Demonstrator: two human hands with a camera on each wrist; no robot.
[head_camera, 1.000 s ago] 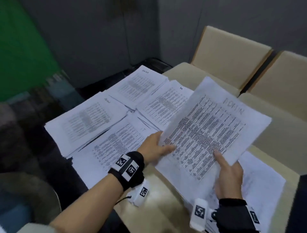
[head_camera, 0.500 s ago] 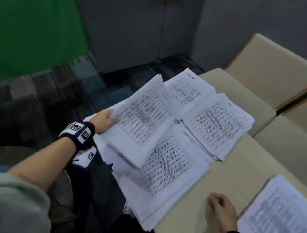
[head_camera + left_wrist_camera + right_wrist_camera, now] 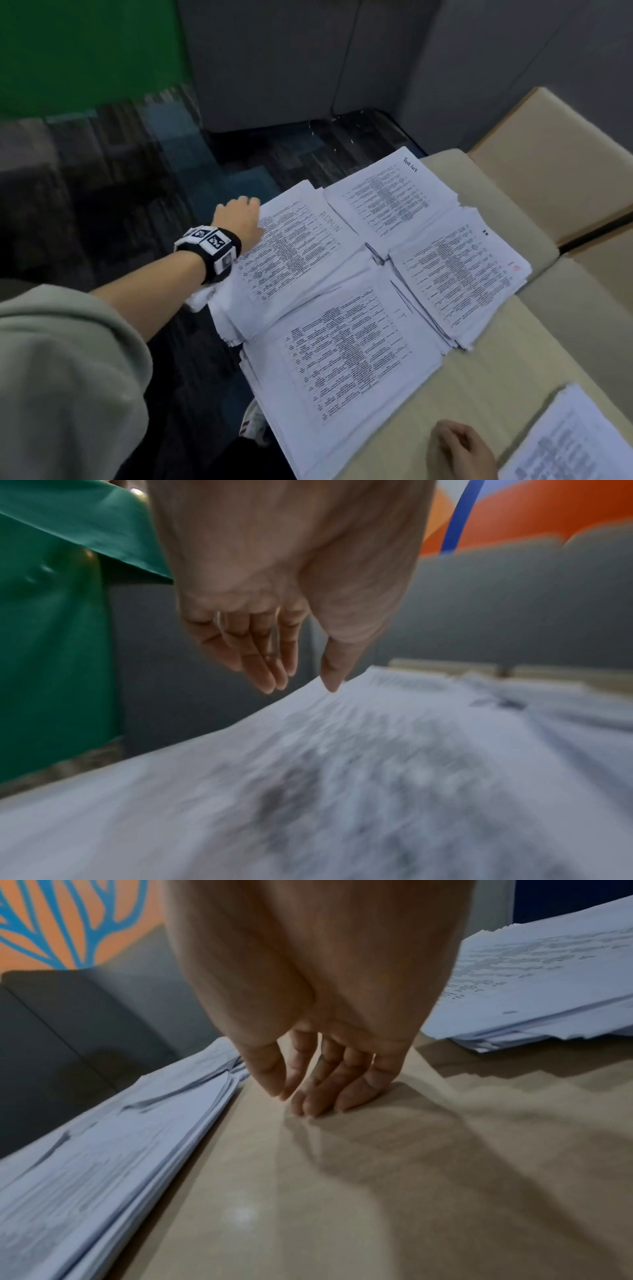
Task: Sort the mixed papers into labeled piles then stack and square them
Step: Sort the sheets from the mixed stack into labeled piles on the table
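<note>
Broadly, the sorting looks well advanced but unfinished. Four piles crowd the left end of the table [image 3: 479, 387]: the IT pile [image 3: 346, 356] nearest, the ADMIN pile [image 3: 291, 253] at far left, a pile with a small mark at its corner [image 3: 459, 274] to the right of these, and a pile with a handwritten heading I cannot read [image 3: 387, 198] farthest off. All four overlap, with ragged, fanned edges, so squaring is still to do. An unsorted stack [image 3: 575, 442] lies near right, well apart from them, so more sheets remain to be dealt out, I judge.

The table is pale wood, with beige cushioned seats [image 3: 555, 164] along its far right side. Beyond it lie dark carpet, grey partitions and a green panel [image 3: 85, 51].

The left hand [image 3: 239, 219] lies on the far left edge of the ADMIN pile, fingers straight and close together, thumb tip touching the top sheet. The right hand [image 3: 459, 448] rests on bare table between the IT pile and the unsorted stack, fingers loosely curled, holding nothing.
</note>
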